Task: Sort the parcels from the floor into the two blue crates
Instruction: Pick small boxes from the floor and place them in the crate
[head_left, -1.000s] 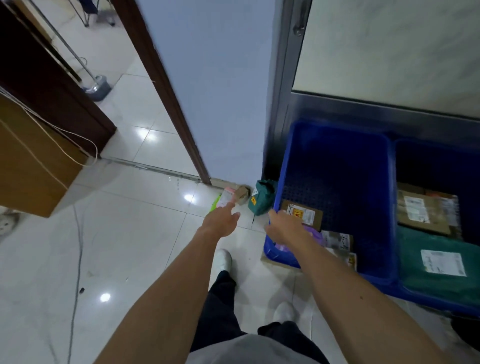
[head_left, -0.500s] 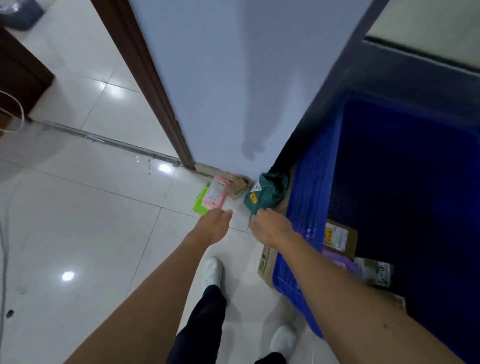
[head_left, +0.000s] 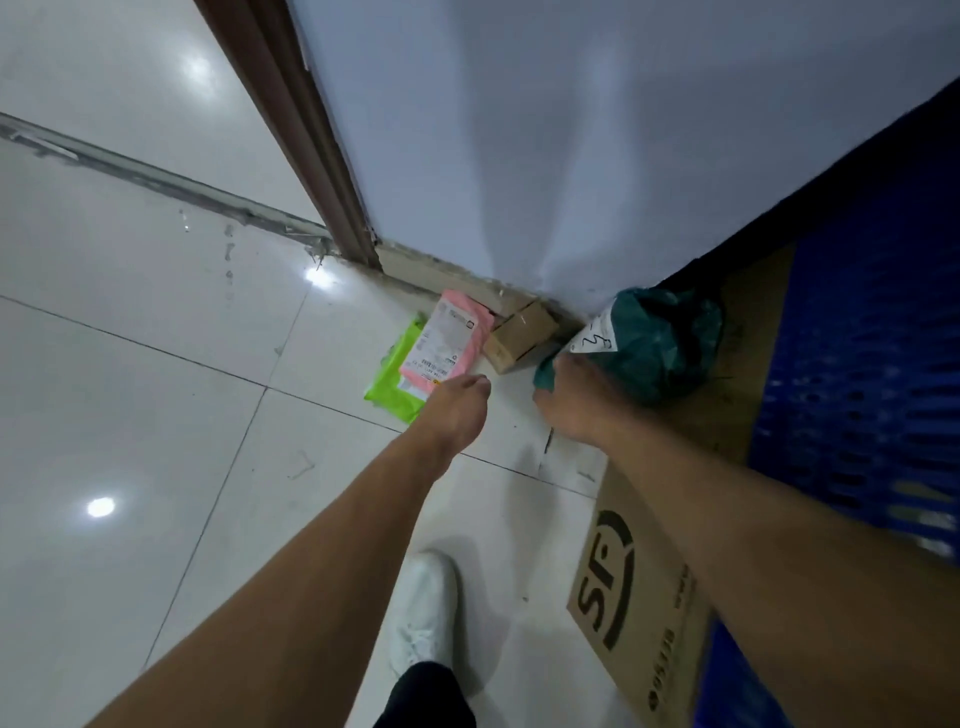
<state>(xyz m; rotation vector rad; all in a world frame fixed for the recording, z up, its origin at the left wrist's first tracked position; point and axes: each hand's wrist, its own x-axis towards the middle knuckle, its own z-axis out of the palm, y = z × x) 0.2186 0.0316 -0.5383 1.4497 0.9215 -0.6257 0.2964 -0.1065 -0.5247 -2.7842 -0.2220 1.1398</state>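
Several parcels lie on the floor in the wall corner: a lime green flat mailer (head_left: 393, 382), a pink mailer (head_left: 451, 336) lying on top of it, a small brown box (head_left: 521, 335) and a dark green bag (head_left: 662, 345) with a white label. My left hand (head_left: 457, 410) reaches down with its fingertips at the pink mailer's near edge; its grip is hidden. My right hand (head_left: 574, 402) covers the dark green bag's lower left corner, fingers closed on it. A blue crate (head_left: 857, 395) stands at the right, with only its slotted wall showing.
A flat brown cardboard sheet with an SF logo (head_left: 641, 597) lies under the crate's edge by my right forearm. A grey wall (head_left: 571, 130) and a brown door frame (head_left: 311, 156) close off the corner. My white shoe (head_left: 426, 608) stands on the glossy tiles.
I have leaned in closer to the corner. My left hand reached the pink mailer's edge and my right hand moved forward onto the dark green bag. The crate's inside has left the view.
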